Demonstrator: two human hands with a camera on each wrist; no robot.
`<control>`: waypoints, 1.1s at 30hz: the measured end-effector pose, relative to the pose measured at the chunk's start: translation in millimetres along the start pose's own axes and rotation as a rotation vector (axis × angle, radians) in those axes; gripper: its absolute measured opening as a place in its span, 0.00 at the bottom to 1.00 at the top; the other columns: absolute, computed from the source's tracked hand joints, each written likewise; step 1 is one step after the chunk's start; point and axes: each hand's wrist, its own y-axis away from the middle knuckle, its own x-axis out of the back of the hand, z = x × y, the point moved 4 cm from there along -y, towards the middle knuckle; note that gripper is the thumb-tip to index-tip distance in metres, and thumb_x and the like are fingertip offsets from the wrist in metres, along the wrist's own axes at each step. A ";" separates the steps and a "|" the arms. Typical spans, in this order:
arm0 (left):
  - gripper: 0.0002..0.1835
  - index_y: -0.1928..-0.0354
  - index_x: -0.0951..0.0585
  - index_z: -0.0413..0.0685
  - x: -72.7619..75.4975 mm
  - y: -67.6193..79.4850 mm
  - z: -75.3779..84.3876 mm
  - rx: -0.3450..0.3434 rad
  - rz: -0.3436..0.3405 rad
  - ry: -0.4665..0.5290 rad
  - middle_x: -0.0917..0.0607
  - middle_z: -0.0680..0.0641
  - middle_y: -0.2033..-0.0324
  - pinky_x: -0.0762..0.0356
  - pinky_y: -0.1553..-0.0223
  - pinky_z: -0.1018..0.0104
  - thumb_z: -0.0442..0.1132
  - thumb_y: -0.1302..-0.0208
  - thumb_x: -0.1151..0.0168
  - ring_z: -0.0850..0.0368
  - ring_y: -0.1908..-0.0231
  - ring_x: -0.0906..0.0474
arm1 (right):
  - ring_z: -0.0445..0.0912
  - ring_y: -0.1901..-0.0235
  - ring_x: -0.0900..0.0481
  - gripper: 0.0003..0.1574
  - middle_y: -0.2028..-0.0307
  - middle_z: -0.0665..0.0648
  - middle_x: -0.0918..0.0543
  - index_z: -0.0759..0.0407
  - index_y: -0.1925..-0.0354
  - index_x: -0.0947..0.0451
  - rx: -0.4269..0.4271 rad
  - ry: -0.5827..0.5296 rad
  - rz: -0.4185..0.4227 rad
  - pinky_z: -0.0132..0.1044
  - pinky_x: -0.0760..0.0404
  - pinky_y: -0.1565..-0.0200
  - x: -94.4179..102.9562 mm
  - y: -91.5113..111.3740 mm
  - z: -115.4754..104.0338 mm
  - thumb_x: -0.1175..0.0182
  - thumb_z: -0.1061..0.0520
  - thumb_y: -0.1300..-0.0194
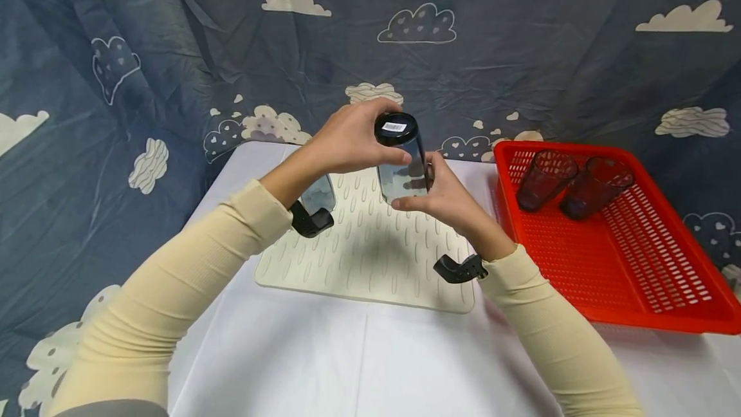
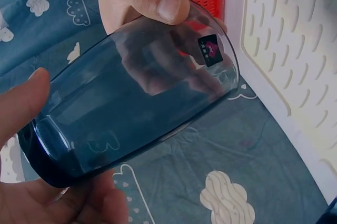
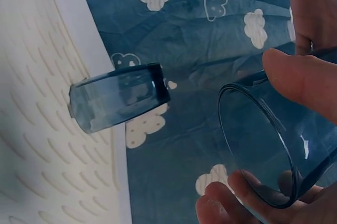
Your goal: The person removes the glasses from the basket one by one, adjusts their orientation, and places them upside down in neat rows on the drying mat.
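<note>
Both hands hold a blue-tinted drinking glass (image 2: pixel 142 92) upside down above the cream ribbed mat (image 1: pixel 370 262). My left hand (image 1: pixel 361 137) grips it by the thick dark base, which faces up and bears a white barcode sticker. Lower down, near the rim, my right hand (image 1: pixel 442 195) grips it from the right side, thumb in front. A small dark label with a pink mark shows near the rim in the left wrist view. A second blue glass (image 3: pixel 118 97) stands upside down on the mat, partly hidden behind my left wrist in the head view.
To the right stands a red plastic basket (image 1: pixel 579 275) with two glasses (image 1: pixel 596 188) leaning inside at its far end. A white cloth (image 1: pixel 301 352) covers the table. Behind it hangs a dark blue curtain (image 1: pixel 347 56) with a cloud print.
</note>
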 end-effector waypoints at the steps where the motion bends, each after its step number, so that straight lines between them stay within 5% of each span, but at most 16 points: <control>1: 0.37 0.34 0.28 0.51 -1.3 -0.4 -0.4 -0.004 -0.001 0.001 0.18 0.50 0.45 0.23 0.47 0.59 0.52 0.45 0.27 0.56 0.51 0.20 | 0.59 0.39 0.26 0.54 0.38 0.64 0.30 0.59 0.32 0.48 -0.004 0.003 0.002 0.55 0.25 0.37 -0.4 0.0 1.3 0.26 0.62 0.49; 19: 0.30 0.39 0.25 0.51 -21.4 -9.2 -8.8 -0.089 -0.004 0.076 0.15 0.50 0.54 0.23 0.52 0.63 0.49 0.43 0.27 0.57 0.57 0.20 | 0.59 0.39 0.29 0.57 0.36 0.63 0.31 0.59 0.31 0.50 -0.011 0.038 -0.003 0.56 0.28 0.34 -0.1 -3.4 13.1 0.26 0.63 0.50; 33: 0.37 0.33 0.27 0.51 -17.6 -17.4 -18.8 -0.018 0.004 0.054 0.18 0.49 0.44 0.23 0.46 0.60 0.50 0.44 0.27 0.55 0.49 0.21 | 0.63 0.34 0.30 0.52 0.32 0.69 0.33 0.64 0.26 0.51 -0.108 0.076 -0.062 0.58 0.28 0.34 6.5 3.2 20.5 0.33 0.59 0.39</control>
